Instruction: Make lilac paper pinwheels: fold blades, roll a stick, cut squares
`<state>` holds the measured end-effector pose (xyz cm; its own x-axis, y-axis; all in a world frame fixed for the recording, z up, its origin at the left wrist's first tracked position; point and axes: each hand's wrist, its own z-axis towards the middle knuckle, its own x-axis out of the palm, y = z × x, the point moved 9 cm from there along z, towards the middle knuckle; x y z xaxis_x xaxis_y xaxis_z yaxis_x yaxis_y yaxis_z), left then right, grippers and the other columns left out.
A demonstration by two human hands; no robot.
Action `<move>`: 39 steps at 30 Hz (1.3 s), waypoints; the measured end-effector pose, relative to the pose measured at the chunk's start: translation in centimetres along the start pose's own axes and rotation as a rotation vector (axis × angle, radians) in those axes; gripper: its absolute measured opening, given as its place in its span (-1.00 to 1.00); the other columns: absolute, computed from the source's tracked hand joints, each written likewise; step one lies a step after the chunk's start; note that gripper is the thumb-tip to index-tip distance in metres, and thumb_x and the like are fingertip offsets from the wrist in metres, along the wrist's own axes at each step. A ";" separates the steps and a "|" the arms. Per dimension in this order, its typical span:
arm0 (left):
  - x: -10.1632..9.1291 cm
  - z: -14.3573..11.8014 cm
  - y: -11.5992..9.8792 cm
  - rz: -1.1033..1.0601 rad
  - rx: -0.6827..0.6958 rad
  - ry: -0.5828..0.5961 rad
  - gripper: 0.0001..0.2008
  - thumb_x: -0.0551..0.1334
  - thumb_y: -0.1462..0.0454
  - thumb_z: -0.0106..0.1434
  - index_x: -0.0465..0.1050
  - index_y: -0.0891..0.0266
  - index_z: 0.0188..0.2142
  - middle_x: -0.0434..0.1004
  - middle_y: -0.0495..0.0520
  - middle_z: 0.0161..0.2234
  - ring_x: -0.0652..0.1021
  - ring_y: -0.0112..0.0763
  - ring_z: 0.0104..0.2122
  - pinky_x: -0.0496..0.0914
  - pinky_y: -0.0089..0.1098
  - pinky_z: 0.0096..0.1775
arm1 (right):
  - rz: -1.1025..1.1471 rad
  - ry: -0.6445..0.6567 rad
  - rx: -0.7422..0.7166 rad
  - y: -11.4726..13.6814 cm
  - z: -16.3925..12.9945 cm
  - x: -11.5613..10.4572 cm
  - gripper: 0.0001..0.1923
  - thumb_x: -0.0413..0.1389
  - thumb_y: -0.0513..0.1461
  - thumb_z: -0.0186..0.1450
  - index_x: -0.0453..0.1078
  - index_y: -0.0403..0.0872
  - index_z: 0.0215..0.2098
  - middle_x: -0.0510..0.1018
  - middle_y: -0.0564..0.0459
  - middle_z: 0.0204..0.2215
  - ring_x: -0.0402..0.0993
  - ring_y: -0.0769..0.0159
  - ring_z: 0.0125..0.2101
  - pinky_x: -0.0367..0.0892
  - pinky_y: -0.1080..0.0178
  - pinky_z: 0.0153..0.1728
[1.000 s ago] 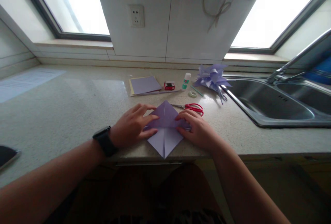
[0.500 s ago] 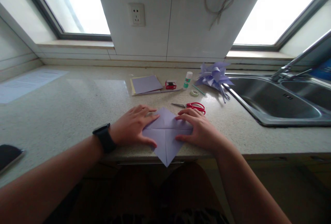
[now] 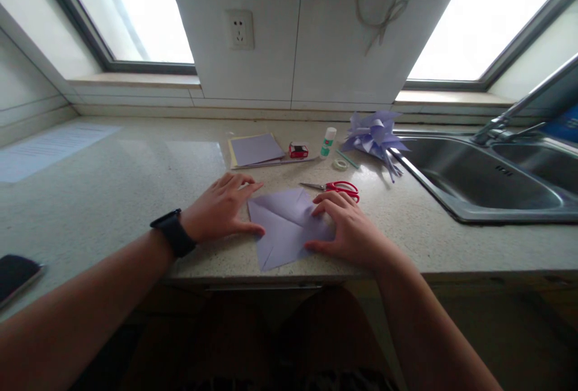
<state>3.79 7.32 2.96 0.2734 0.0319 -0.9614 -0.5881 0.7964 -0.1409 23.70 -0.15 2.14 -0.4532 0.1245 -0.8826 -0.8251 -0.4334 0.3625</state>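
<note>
A square of lilac paper (image 3: 282,235) with crease lines lies at the counter's front edge, between my hands. My left hand (image 3: 226,207) is open at its left side, thumb at the paper's edge and fingers spread just off it. On the paper's right part rests my right hand (image 3: 345,228), its fingers apart and bent, thumb low and fingertips higher up. Part of the sheet is hidden under that hand. Just beyond my right fingers lie red-handled scissors (image 3: 336,187), blades pointing left.
Behind are a stack of lilac paper (image 3: 257,149), a small red box (image 3: 298,150), a glue stick (image 3: 328,142), a tape roll (image 3: 340,164) and lilac paper pinwheels (image 3: 374,132). A steel sink (image 3: 451,213) bounds the right. A dark phone-like object (image 3: 18,273) lies far left.
The paper has turned from a diamond to nearly square with the counter edge and no longer overhangs it. My left hand has moved left, off most of the sheet.
</note>
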 end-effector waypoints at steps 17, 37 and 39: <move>-2.1 0.4 -2.5 -0.100 0.069 0.003 -0.65 0.25 0.03 0.34 0.50 0.18 -0.02 0.48 0.13 -0.09 0.44 -0.18 -0.05 0.32 -0.17 0.06 | -0.032 0.125 -0.063 1.4 0.0 0.4 -0.31 0.43 0.14 -0.05 0.48 0.18 0.01 0.48 0.05 0.09 0.28 -0.08 0.09 0.21 -0.15 0.14; 0.5 -0.1 1.5 -0.321 -0.057 0.049 -0.01 0.38 -0.22 0.04 0.18 0.26 0.29 0.33 0.34 0.21 0.36 0.04 0.18 0.22 -0.01 0.21 | -0.056 0.015 -0.016 0.8 -0.5 -0.2 -0.41 0.33 0.06 0.16 0.39 0.13 0.11 0.38 -0.03 0.19 0.22 -0.06 0.19 0.17 -0.18 0.21; 0.5 -0.1 1.7 -0.369 -0.090 0.027 -0.08 0.26 -0.23 0.16 0.14 0.30 0.31 0.34 0.36 0.19 0.38 0.02 0.15 0.26 -0.02 0.17 | -0.078 0.023 -0.029 1.0 -0.4 -0.1 -0.50 0.29 0.05 0.21 0.41 0.15 0.08 0.42 0.01 0.17 0.26 -0.03 0.17 0.16 -0.17 0.21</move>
<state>2.84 8.59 2.23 0.4600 -0.2637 -0.8479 -0.5190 0.6949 -0.4977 23.10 -0.99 2.47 -0.3801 0.1389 -0.9144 -0.8472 -0.4489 0.2840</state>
